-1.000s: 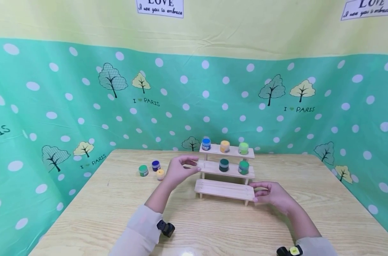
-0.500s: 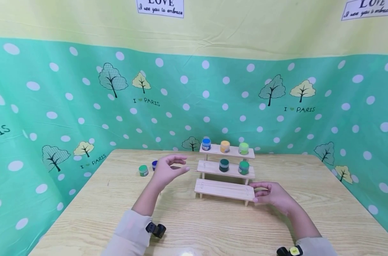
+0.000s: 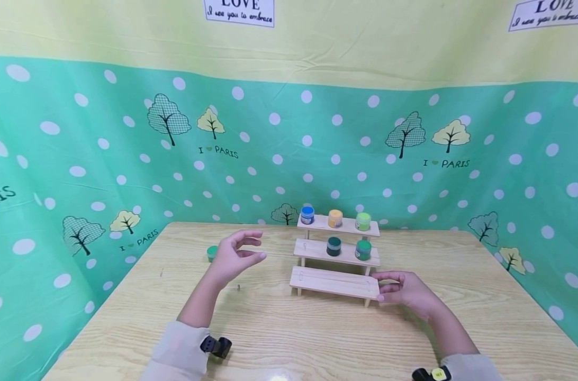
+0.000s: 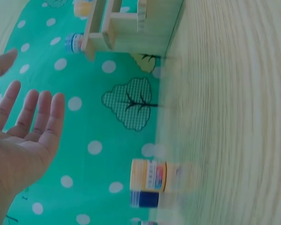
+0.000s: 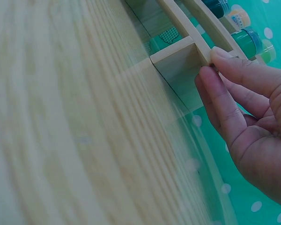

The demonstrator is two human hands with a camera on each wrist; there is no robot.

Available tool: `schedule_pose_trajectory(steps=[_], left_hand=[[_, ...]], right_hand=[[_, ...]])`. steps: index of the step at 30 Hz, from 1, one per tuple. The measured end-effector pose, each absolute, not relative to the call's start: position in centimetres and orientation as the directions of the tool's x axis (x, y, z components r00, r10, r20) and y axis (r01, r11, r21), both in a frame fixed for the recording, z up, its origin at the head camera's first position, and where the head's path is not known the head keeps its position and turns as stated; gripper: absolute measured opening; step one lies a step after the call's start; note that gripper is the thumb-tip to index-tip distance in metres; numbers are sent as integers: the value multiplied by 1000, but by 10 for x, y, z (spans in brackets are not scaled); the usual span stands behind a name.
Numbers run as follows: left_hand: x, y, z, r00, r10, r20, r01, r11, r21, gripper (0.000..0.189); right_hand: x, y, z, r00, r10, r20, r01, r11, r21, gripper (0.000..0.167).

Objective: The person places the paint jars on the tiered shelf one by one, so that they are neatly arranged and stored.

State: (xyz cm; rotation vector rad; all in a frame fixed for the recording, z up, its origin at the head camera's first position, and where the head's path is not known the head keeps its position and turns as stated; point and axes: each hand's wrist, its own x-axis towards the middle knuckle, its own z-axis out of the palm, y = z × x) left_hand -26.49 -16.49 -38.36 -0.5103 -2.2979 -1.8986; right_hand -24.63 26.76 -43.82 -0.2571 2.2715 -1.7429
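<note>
Left hand (image 3: 232, 259) released, holding nothing: thumb and fingers apart, tips pointing right toward the stand (image 3: 334, 281). Right hand (image 3: 405, 291) pinches the right end of the stand's bottom step, thumb on the board edge, index fingertip against it from below. Stand has three steps, long axis left-right across the table (image 3: 317, 344), set ahead of the person, between the hands but farther forward. Loose jars are left of the stand, well apart from it: green jar (image 3: 212, 254) partly hidden by the left hand in the head view; yellow jar (image 4: 147, 174) and navy jar (image 4: 150, 199) upright in the left wrist view, covered by the hand from above. Fingers look apart from these two; exact gap can't be told. Key relation, as I judge it: loose jars sit on the left hand's side, back from where its fingertips point, and it's clearly the nearer hand; the right is across at the stand's far end. On the stand: blue jar (image 3: 307, 215), orange jar (image 3: 335, 218), lime jar (image 3: 363, 221) up top; dark green jar (image 3: 334, 246) mid and mid-green jar (image 3: 363, 250) right on the middle step.
</note>
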Motion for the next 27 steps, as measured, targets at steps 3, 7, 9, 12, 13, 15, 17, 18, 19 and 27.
schedule_pose_trajectory(steps=[3, 7, 9, 12, 13, 15, 17, 18, 19, 27], left_hand=[[-263, -172, -384, -941, 187, 282, 313, 163, 936, 52], [-261, -182, -385, -948, 177, 265, 295, 172, 940, 53], [-260, -187, -385, -951, 166, 261, 287, 163, 944, 54], [-258, -194, -385, -950, 164, 264, 286, 128, 950, 56], [-258, -196, -385, -950, 164, 266, 286, 115, 951, 57], [-258, -200, -386, -948, 164, 274, 293, 109, 950, 59], [-257, -205, -387, -943, 161, 291, 312, 128, 941, 59], [-257, -207, -388, -941, 158, 300, 322, 142, 936, 59], [-257, -210, -389, -938, 153, 312, 334, 157, 929, 58], [-258, -227, -394, -937, 112, 331, 349, 243, 905, 66]], right_hand=[[-246, 268, -438, -949, -299, -104, 23, 265, -964, 68], [-246, 268, -438, -946, -307, -102, 18, 263, -965, 67], [-246, 268, -438, -944, -315, -96, 11, 261, -965, 67], [-245, 268, -437, -943, -319, -93, 7, 260, -965, 67], [-245, 268, -437, -943, -318, -93, 8, 259, -966, 66], [-245, 267, -437, -943, -318, -93, 9, 256, -967, 66], [-245, 267, -437, -944, -317, -92, 9, 255, -967, 66], [-245, 267, -437, -944, -317, -92, 9, 255, -967, 66], [-245, 267, -437, -944, -316, -93, 9, 256, -967, 66], [-245, 266, -436, -946, -310, -98, 15, 259, -966, 66]])
